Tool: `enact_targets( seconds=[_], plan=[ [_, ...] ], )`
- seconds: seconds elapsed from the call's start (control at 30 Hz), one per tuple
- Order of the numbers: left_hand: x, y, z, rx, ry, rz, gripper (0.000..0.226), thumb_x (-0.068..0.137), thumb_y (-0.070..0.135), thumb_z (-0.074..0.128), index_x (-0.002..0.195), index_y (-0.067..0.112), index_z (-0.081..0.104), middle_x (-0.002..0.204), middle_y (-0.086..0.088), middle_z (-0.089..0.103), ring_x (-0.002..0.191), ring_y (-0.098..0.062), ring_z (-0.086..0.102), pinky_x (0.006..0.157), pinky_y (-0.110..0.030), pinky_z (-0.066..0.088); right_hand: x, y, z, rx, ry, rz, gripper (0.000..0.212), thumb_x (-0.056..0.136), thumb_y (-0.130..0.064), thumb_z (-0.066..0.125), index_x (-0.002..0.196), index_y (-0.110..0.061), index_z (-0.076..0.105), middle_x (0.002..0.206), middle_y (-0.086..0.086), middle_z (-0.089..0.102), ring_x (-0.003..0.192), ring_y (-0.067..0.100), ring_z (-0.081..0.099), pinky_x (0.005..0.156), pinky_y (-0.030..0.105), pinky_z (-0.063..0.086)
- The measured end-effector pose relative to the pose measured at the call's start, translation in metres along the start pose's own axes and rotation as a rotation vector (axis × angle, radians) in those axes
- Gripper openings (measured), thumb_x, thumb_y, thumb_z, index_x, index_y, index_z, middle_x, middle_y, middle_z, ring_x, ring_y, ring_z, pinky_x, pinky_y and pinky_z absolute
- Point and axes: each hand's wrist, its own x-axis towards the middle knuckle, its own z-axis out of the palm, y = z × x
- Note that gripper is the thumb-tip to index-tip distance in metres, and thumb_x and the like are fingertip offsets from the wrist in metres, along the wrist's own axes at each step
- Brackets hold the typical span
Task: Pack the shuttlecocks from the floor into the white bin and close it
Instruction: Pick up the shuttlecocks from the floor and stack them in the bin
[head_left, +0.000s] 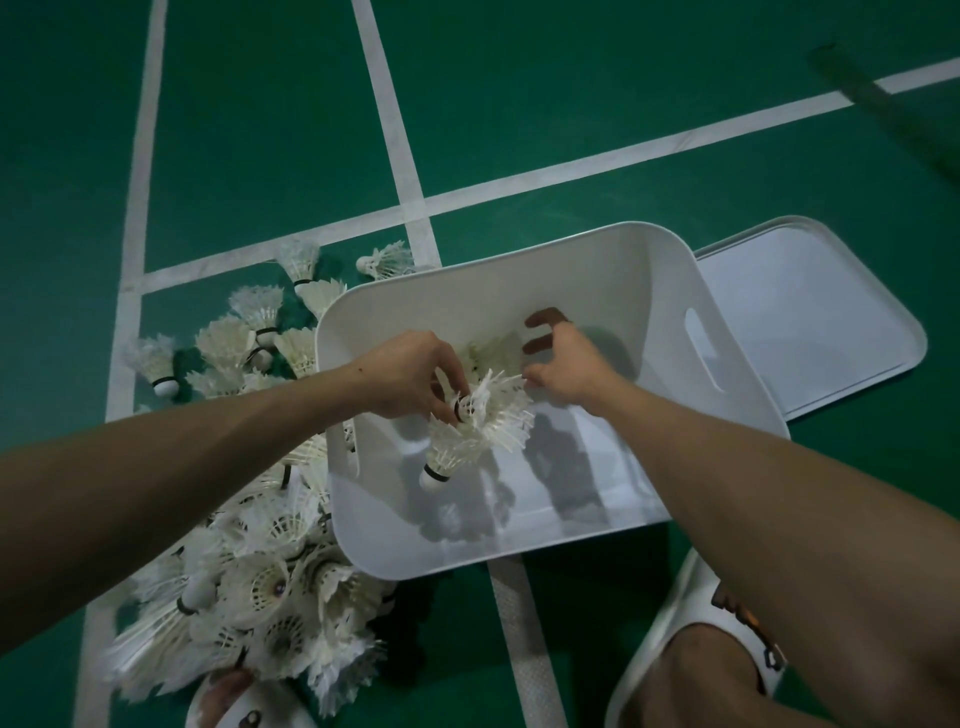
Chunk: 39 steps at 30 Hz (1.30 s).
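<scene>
The white bin (644, 260) stands open on the green court floor. Both my hands are over its inside. My left hand (410, 376) pinches a bunch of white shuttlecocks (483, 426) by the cork end, and they hang above the bin floor. My right hand (563, 364) hovers just right of the bunch with fingers spread and loosely curled, its thumb touching the feathers. A few shuttlecocks (493, 351) lie deeper in the bin. A large pile of shuttlecocks (260, 571) lies on the floor left of the bin.
The bin's white lid (810, 312) lies flat on the floor behind its right side. White court lines (395, 135) cross the floor. My feet in white slippers (670, 623) are at the bottom, one close to the bin's near corner.
</scene>
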Motion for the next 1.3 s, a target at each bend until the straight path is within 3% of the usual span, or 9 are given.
enact_targets(
  seconds=[0.23,0.37,0.47,0.57,0.7,0.77,0.9,1.13,1.3],
  plan=[
    [0.0,0.005,0.0,-0.006,0.003,0.002,0.03,0.066,0.027,0.085,0.093,0.02,0.073,0.096,0.004,0.071,0.068,0.002,0.061,0.057,-0.007,0.04,0.002,-0.004,-0.012,-0.099,-0.019,0.002,0.042,0.082,-0.011,0.075,0.118,-0.018,0.056,0.114,0.002,0.061,0.081,0.021,0.067,0.069,0.029,0.058],
    [0.0,0.011,-0.001,0.008,0.013,0.014,0.029,0.067,0.029,0.084,0.093,0.022,0.073,0.099,0.003,0.071,0.076,-0.006,0.065,0.065,-0.015,0.044,-0.003,-0.01,-0.023,-0.273,0.029,-0.043,0.041,0.083,-0.023,0.075,0.119,-0.017,0.057,0.111,0.0,0.061,0.091,0.019,0.062,0.08,0.027,0.048],
    [0.0,0.017,-0.003,0.025,0.024,0.015,0.03,0.067,0.03,0.084,0.095,0.021,0.074,0.098,0.002,0.071,0.08,-0.008,0.066,0.071,-0.022,0.051,-0.016,-0.027,-0.037,-0.162,0.06,-0.143,0.036,0.083,-0.029,0.074,0.113,-0.014,0.062,0.106,0.0,0.064,0.091,0.016,0.063,0.083,0.03,0.053],
    [0.0,0.024,-0.005,0.024,0.054,0.002,0.03,0.07,0.027,0.084,0.098,0.021,0.074,0.094,0.002,0.072,0.077,-0.007,0.065,0.069,-0.02,0.051,-0.037,-0.052,-0.054,0.003,-0.174,-0.171,0.043,0.076,-0.039,0.077,0.109,-0.016,0.062,0.105,-0.002,0.066,0.09,0.017,0.068,0.075,0.033,0.059],
    [-0.002,0.038,-0.006,0.021,0.12,-0.001,0.03,0.073,0.021,0.082,0.101,0.017,0.073,0.095,0.0,0.071,0.076,-0.008,0.063,0.067,-0.019,0.05,-0.057,-0.079,-0.059,-0.299,-0.449,-0.166,0.058,0.07,-0.049,0.078,0.118,-0.025,0.057,0.116,-0.004,0.057,0.099,0.014,0.061,0.07,0.029,0.057],
    [-0.007,0.043,-0.006,0.014,0.17,-0.008,0.033,0.072,0.02,0.082,0.103,0.014,0.073,0.097,-0.002,0.071,0.079,-0.011,0.064,0.072,-0.023,0.053,-0.06,-0.083,-0.051,-0.418,-0.47,-0.193,0.06,0.069,-0.047,0.081,0.118,-0.025,0.056,0.119,-0.004,0.055,0.103,0.016,0.059,0.07,0.027,0.056],
    [-0.02,0.043,-0.005,0.026,0.219,0.019,0.036,0.072,0.023,0.082,0.104,0.012,0.072,0.103,-0.003,0.069,0.079,-0.011,0.063,0.075,-0.024,0.053,-0.062,-0.083,-0.044,-0.496,-0.45,-0.256,0.049,0.069,-0.035,0.084,0.107,-0.028,0.055,0.117,-0.002,0.057,0.105,0.019,0.058,0.088,0.031,0.05],
    [-0.036,0.038,-0.004,0.031,0.178,0.093,0.034,0.072,0.021,0.081,0.105,0.017,0.071,0.115,0.0,0.061,0.085,-0.009,0.063,0.082,-0.027,0.055,-0.066,-0.076,-0.078,-0.26,-0.525,-0.094,0.042,0.072,-0.002,0.079,0.106,-0.019,0.063,0.098,0.004,0.061,0.079,0.016,0.061,0.062,0.023,0.051],
    [-0.032,0.041,-0.004,0.04,0.125,0.155,0.045,0.073,0.023,0.08,0.116,0.018,0.066,0.124,0.001,0.056,0.091,-0.011,0.063,0.089,-0.032,0.053,-0.058,-0.056,-0.093,-0.461,-0.233,-0.111,0.051,0.069,-0.005,0.082,0.114,-0.02,0.062,0.107,0.005,0.059,0.08,0.019,0.058,0.069,0.028,0.05]
  ],
)
